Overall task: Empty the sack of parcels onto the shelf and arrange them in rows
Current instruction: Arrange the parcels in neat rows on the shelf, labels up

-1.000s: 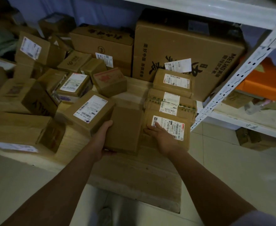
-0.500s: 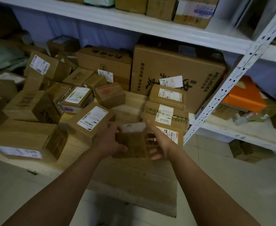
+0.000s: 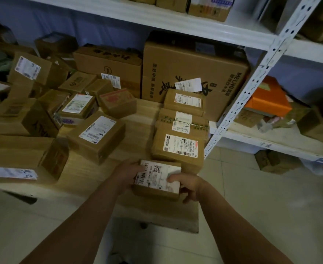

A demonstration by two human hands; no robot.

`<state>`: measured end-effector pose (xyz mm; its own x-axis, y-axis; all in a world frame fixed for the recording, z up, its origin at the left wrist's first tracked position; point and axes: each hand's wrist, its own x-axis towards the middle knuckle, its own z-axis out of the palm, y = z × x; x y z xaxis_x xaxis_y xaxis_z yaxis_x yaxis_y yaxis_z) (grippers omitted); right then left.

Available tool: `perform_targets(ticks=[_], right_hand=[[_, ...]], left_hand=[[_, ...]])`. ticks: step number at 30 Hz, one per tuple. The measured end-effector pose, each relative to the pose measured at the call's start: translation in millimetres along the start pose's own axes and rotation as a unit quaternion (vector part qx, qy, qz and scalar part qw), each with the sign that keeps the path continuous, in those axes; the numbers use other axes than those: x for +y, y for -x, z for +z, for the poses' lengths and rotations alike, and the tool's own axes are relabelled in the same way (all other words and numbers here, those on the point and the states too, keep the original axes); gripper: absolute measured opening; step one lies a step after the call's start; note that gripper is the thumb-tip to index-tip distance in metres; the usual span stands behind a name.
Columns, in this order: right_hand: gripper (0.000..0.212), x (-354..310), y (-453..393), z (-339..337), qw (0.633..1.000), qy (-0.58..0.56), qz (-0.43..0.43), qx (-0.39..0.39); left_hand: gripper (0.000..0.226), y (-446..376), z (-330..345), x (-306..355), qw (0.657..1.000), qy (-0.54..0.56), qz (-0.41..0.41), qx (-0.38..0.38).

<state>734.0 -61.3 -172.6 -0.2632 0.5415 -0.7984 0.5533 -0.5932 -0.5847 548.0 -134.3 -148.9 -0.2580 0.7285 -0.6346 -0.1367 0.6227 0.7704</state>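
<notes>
A small brown parcel (image 3: 157,180) is held label-up between both hands, just above the near edge of the wooden shelf board (image 3: 137,119). The left hand (image 3: 127,173) is wrapped round its left end with the fingers tucked out of sight underneath, and the right hand (image 3: 188,184) is clamped on the right end, thumb laid flat on the label and fingers curled below.

Handling-wise it looks like an easy one: plain corrugated card, so it can be expected to stay stiff and hold its shape, and judging by how loosely it's gripped, it's probably pretty light. The printed label is likely slicker than the card around it, so the bare cardboard ends are the better spots to be held, which is pretty much what's being done already. What's inside can't be told, so a drop is best avoided.

Just beyond the hands, a column of three labelled boxes (image 3: 180,145) is lined up front to back, ending at a big carton (image 3: 191,77). Off past the left hand, a jumble of loose parcels (image 3: 96,134) is still waiting to be sorted. The gap right in front of that column looks like the obvious slot, so not much of a reach would be needed.
</notes>
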Motion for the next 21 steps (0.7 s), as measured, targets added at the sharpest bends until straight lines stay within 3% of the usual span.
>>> perform_targets(ticks=[4,13,18,21], right_hand=[[0.034,20.4,-6.6,-13.9,0.996,-0.058,0.015,0.06],[0.039,32.8,-20.6,-30.1,0.979,0.006,-0.029,0.204],[0.041,23.0,-27.1,-30.2,0.964,0.068,-0.038,0.256],[0.037,8.0,-18.2,-26.0,0.912,0.073,-0.079,0.395]], left_hand=[[0.024,-8.7,29.3,-8.1,0.999,-0.019,0.01,-0.047],[0.03,-29.2,62.2,-13.4,0.998,-0.037,0.025,-0.051],[0.016,-34.2,64.8,-11.3,0.998,-0.035,0.053,0.01],[0.02,-30.5,57.2,0.4,0.992,-0.037,0.074,0.099]])
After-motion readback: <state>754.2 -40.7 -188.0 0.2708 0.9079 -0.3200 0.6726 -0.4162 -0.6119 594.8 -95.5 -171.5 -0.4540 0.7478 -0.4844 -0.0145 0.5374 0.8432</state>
